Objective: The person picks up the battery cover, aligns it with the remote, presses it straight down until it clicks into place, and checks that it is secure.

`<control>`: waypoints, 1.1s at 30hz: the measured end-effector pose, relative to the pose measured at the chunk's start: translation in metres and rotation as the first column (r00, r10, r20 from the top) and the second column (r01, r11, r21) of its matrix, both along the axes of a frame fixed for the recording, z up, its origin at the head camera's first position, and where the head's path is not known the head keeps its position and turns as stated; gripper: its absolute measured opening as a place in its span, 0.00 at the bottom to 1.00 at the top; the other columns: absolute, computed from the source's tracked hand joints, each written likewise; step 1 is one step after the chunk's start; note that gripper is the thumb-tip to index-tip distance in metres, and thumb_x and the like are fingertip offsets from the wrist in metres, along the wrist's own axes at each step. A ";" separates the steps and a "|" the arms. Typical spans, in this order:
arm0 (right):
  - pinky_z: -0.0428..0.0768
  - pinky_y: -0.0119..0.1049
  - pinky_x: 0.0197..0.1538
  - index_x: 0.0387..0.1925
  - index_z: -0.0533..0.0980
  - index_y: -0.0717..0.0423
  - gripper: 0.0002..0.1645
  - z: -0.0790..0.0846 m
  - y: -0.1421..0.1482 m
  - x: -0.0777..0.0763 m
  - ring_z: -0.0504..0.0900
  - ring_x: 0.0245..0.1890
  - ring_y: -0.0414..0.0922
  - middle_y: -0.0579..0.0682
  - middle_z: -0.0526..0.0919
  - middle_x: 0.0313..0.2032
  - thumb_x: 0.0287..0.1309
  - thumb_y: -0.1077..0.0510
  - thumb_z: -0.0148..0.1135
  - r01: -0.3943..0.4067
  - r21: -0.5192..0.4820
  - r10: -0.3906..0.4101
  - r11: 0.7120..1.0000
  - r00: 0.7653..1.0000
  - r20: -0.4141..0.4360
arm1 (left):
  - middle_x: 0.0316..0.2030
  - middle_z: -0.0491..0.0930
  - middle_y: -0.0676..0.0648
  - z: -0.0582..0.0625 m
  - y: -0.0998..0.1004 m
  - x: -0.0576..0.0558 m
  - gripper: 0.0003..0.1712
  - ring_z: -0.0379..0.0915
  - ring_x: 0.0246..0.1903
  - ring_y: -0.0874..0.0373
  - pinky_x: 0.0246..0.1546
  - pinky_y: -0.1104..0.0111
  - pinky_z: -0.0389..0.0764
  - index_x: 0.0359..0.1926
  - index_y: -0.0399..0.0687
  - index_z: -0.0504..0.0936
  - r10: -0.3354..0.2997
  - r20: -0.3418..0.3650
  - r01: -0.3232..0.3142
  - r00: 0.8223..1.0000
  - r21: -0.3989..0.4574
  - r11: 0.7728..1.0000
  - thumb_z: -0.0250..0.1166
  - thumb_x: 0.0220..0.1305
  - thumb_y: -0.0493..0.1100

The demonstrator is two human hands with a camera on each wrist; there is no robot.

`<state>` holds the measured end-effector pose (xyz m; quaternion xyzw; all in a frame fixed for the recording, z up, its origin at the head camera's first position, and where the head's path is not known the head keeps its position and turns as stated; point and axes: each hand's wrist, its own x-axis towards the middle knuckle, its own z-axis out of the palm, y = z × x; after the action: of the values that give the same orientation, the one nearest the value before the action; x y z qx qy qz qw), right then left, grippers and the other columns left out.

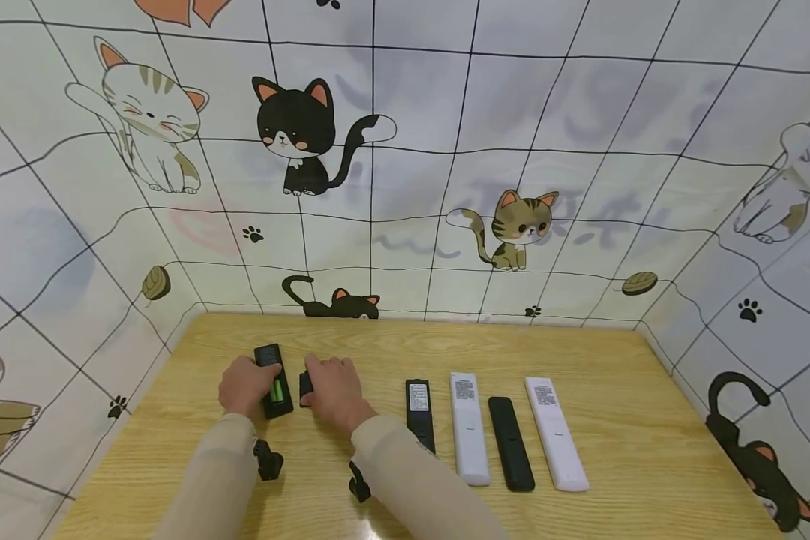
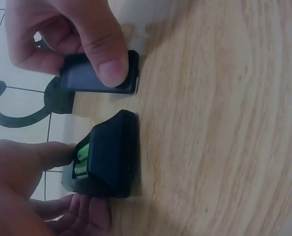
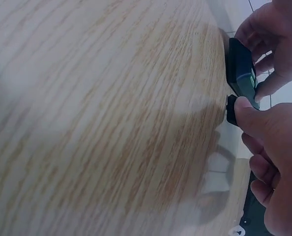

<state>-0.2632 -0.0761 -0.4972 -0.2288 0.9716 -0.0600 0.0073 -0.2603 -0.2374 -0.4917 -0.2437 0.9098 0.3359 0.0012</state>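
On the left part of the wooden table lies a black remote control, its battery compartment uncovered and green batteries showing inside. My left hand grips this remote by its sides, thumb near the compartment. Just to the right, my right hand pinches a small black battery cover between thumb and fingers. In the left wrist view the cover is apart from the remote, with a gap between them. The right wrist view shows the thumb across the cover.
Right of my hands, a black remote with a white label, a white remote, a plain black remote and another white remote lie in a row. A cat-print cloth stands behind and beside the table.
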 end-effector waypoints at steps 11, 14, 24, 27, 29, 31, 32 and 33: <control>0.64 0.32 0.38 0.36 0.63 0.44 0.19 0.005 0.007 0.008 0.75 0.25 0.40 0.40 0.77 0.20 0.62 0.39 0.59 -0.031 -0.060 0.026 0.998 0.996 -0.080 | 0.48 0.78 0.28 0.004 -0.002 0.001 0.36 0.76 0.42 0.39 0.36 0.55 0.75 0.60 0.28 0.71 -0.048 0.005 0.048 0.999 0.099 0.994 0.60 0.63 0.55; 0.66 0.32 0.38 0.37 0.63 0.45 0.18 0.006 0.010 0.010 0.70 0.18 0.40 0.41 0.71 0.15 0.63 0.39 0.58 -0.029 -0.091 0.020 0.995 0.995 -0.097 | 0.55 0.74 0.28 0.005 0.000 0.000 0.37 0.73 0.49 0.37 0.45 0.51 0.74 0.64 0.30 0.67 -0.055 -0.007 0.055 0.998 0.160 0.985 0.58 0.66 0.54; 0.70 0.35 0.42 0.39 0.66 0.46 0.18 0.021 0.029 0.004 0.68 0.17 0.38 0.41 0.69 0.14 0.62 0.41 0.60 -0.031 -0.222 0.014 0.974 0.997 -0.080 | 0.60 0.68 0.29 0.010 0.006 -0.001 0.38 0.70 0.54 0.38 0.49 0.51 0.76 0.69 0.35 0.60 -0.072 -0.045 0.082 0.996 0.283 0.956 0.54 0.70 0.56; 0.70 0.34 0.41 0.39 0.66 0.45 0.18 0.027 0.036 0.001 0.69 0.19 0.38 0.40 0.70 0.16 0.61 0.40 0.60 0.001 -0.210 -0.015 0.978 0.998 -0.065 | 0.60 0.69 0.29 0.012 0.010 -0.002 0.38 0.73 0.52 0.40 0.43 0.56 0.78 0.70 0.36 0.60 -0.086 -0.072 0.104 0.994 0.297 0.949 0.54 0.70 0.56; 0.69 0.32 0.35 0.38 0.67 0.46 0.17 0.030 0.042 -0.001 0.69 0.19 0.38 0.41 0.71 0.16 0.61 0.40 0.60 0.012 -0.211 -0.025 0.977 0.998 -0.057 | 0.60 0.70 0.30 0.014 0.014 -0.003 0.37 0.74 0.51 0.41 0.41 0.59 0.79 0.70 0.37 0.59 -0.089 -0.087 0.113 0.992 0.318 0.941 0.55 0.70 0.56; 0.65 0.30 0.30 0.37 0.67 0.46 0.17 0.032 0.049 -0.003 0.68 0.18 0.39 0.42 0.71 0.17 0.61 0.41 0.60 0.021 -0.229 -0.034 0.973 0.998 -0.049 | 0.60 0.70 0.31 0.014 0.019 -0.004 0.36 0.75 0.51 0.42 0.38 0.62 0.79 0.70 0.38 0.60 -0.091 -0.101 0.120 0.991 0.337 0.934 0.55 0.70 0.55; 0.63 0.30 0.28 0.36 0.67 0.46 0.17 0.033 0.052 -0.003 0.68 0.18 0.39 0.42 0.71 0.17 0.62 0.41 0.60 0.025 -0.237 -0.037 0.971 0.998 -0.047 | 0.60 0.71 0.31 0.015 0.021 -0.004 0.36 0.75 0.51 0.43 0.38 0.63 0.80 0.70 0.39 0.60 -0.092 -0.106 0.124 0.990 0.350 0.928 0.56 0.70 0.55; 0.62 0.29 0.26 0.36 0.67 0.46 0.16 0.034 0.056 -0.003 0.68 0.18 0.39 0.42 0.71 0.17 0.61 0.42 0.61 0.028 -0.246 -0.042 0.969 0.998 -0.050 | 0.61 0.71 0.31 0.015 0.024 -0.005 0.35 0.76 0.51 0.43 0.38 0.64 0.80 0.70 0.40 0.60 -0.096 -0.113 0.131 0.989 0.362 0.923 0.56 0.70 0.55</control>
<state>-0.2666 -0.0203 -0.4627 -0.2124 0.9604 -0.1735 -0.0486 -0.2649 -0.2134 -0.4766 -0.1703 0.8424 0.5107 0.0240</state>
